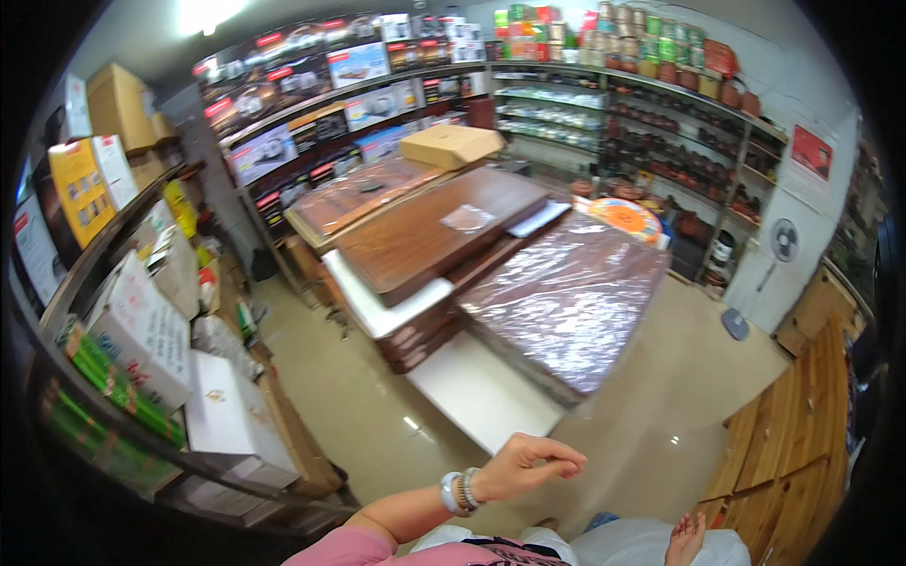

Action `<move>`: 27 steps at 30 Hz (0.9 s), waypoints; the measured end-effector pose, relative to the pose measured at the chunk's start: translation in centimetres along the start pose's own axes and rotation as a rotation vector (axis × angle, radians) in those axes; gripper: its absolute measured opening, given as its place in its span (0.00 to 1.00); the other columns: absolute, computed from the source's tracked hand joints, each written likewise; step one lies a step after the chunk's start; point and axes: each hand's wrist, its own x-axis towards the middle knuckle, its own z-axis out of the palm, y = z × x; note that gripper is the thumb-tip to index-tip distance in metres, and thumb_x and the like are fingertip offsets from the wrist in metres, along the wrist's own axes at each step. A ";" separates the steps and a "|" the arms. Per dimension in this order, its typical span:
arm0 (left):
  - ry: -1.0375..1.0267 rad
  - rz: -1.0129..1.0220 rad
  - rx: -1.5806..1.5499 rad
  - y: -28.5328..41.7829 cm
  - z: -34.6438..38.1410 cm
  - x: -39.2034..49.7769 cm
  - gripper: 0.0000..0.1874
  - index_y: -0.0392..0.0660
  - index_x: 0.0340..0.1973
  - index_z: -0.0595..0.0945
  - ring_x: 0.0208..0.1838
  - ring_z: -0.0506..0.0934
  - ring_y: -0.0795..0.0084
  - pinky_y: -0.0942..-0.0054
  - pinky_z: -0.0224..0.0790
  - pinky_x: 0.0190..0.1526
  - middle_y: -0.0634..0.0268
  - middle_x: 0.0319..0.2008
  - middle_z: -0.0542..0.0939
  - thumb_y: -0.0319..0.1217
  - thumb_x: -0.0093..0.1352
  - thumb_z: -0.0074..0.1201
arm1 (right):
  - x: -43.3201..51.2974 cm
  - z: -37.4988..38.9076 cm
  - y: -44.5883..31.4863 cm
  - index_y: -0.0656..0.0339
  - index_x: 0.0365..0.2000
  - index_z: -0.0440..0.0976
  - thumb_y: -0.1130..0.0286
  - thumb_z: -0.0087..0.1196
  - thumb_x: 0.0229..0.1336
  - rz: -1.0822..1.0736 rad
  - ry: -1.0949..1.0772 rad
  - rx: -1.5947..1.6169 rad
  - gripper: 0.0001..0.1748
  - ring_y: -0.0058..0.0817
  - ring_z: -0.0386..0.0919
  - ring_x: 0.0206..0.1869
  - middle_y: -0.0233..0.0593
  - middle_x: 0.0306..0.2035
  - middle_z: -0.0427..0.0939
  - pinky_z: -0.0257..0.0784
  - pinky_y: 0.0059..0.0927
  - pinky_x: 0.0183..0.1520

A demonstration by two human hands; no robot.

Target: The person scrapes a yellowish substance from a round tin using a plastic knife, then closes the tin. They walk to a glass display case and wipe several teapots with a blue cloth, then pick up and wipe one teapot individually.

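My left hand point(527, 467), with bracelets at the wrist, is raised low in the middle of the view, fingers curled and thumb near the fingertips; nothing shows in it. Beyond it lies a white board point(488, 389) under a dark slab wrapped in shiny plastic film point(566, 304). To the left of that slab, a brown wooden tray or board point(425, 233) rests on a stack with a white panel. My right hand point(685, 539) is at the bottom right, palm partly up and fingers loosely bent, holding nothing visible, beside white plastic bags point(637, 543).
Shelves with boxes point(141, 339) run along the left. A wooden cabinet point(786, 431) stands at the right, and a standing fan point(784, 240) by the wall. A cardboard box point(453, 145) sits atop the far stack. Teapot shelves point(672, 134) line the back.
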 end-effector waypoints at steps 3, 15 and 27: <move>-0.167 0.144 0.047 -2.4 8.0 8.0 0.07 0.38 0.39 0.88 0.33 0.85 0.77 0.78 0.77 0.37 0.63 0.31 0.88 0.28 0.68 0.66 | 1.4 -3.9 -5.9 0.53 0.54 0.74 0.55 0.55 0.69 -0.126 0.227 0.085 0.19 0.22 0.75 0.35 0.35 0.35 0.80 0.73 0.23 0.39; -0.306 -0.092 -0.156 -12.1 25.3 28.0 0.25 0.39 0.13 0.74 0.13 0.70 0.81 0.77 0.57 0.15 0.68 0.10 0.72 0.31 0.76 0.51 | 5.8 -0.8 -6.2 0.58 0.38 0.75 0.60 0.54 0.68 0.056 0.283 -0.012 0.11 0.27 0.80 0.34 0.40 0.35 0.82 0.77 0.31 0.39; -0.101 -0.138 -0.349 -21.8 28.2 56.7 0.08 0.33 0.37 0.83 0.27 0.75 0.78 0.78 0.70 0.32 0.63 0.28 0.82 0.23 0.76 0.51 | 31.3 9.0 -11.4 0.57 0.39 0.74 0.59 0.54 0.70 0.154 0.217 -0.008 0.12 0.27 0.81 0.43 0.39 0.40 0.83 0.78 0.30 0.48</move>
